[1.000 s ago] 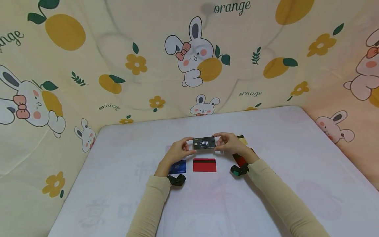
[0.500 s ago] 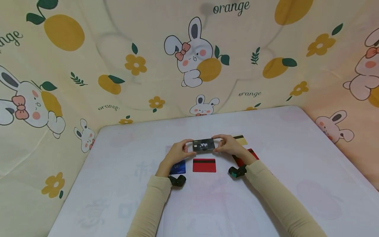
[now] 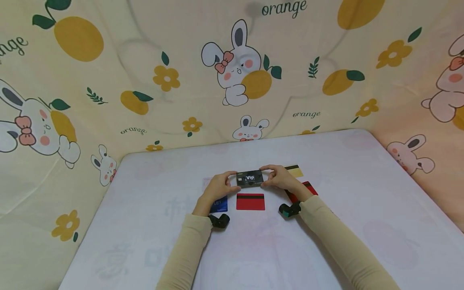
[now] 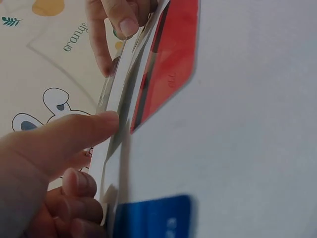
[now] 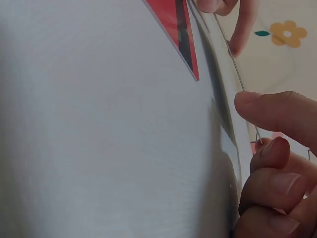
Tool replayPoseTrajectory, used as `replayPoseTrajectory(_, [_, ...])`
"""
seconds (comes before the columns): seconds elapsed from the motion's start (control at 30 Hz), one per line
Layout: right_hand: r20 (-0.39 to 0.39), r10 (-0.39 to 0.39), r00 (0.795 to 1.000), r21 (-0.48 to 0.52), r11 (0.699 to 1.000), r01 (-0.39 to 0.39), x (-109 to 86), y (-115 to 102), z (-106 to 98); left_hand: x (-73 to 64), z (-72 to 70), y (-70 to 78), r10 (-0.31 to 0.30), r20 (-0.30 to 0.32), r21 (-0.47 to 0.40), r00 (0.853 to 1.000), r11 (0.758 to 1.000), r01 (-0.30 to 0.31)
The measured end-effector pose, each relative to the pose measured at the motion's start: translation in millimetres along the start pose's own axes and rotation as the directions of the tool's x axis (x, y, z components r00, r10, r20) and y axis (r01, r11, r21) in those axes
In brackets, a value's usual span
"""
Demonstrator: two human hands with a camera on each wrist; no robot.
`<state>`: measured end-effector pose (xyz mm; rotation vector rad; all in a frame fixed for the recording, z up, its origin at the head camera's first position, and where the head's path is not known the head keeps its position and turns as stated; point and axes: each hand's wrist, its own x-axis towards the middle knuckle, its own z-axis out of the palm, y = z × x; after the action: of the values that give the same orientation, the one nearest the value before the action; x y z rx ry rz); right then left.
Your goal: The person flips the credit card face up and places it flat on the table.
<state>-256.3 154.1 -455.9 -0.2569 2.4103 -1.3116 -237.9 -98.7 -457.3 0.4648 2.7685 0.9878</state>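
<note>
A black card with a white "Vip" print (image 3: 250,179) is held up above the table, its face toward the head camera. My left hand (image 3: 218,186) pinches its left short edge between thumb and fingers. At the opposite short edge, my right hand (image 3: 280,177) pinches it the same way. Both wrist views show the card nearly edge-on, with the left thumb (image 4: 94,126) and the right thumb (image 5: 277,111) at its lower corners. Just below it in the head view, a red card with a black stripe (image 3: 250,202) lies on the table.
A blue VIP card (image 3: 219,204) lies partly under the left wrist. Beyond the right hand are a gold card (image 3: 295,171) and another red card (image 3: 309,187), both partly hidden. All lie on the white table (image 3: 250,253), before a rabbit-print backdrop (image 3: 203,44).
The black card has come down slightly and tilted a little, both hands keeping their pinch on it. The right hand has shifted slightly left; over the last half second almost nothing has moved.
</note>
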Motion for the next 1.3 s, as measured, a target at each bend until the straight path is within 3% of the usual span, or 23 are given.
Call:
replayPoseTrajectory(0.53, [-0.026, 0.054, 0.998, -0.047, 0.997, -0.055, 3.4, 0.0, 1.7, 3.6, 1.8, 1.2, -0.019, -0.008, 0.052, 1.0, 0.998, 0.02])
replayPoseTrajectory(0.8, [-0.029, 0.101, 0.994, -0.12, 0.987, -0.104, 5.0, -1.7, 3.3, 3.1, -0.3, 3.6, -0.051, 0.013, 0.087, 0.999, 0.995, 0.049])
replayPoseTrajectory(1.3, [-0.025, 0.159, 0.987, -0.098, 0.982, -0.161, 3.3, -7.6, 3.4, 6.2, -5.0, 6.0, -0.07, 0.052, 0.101, 0.996, 0.993, 0.064])
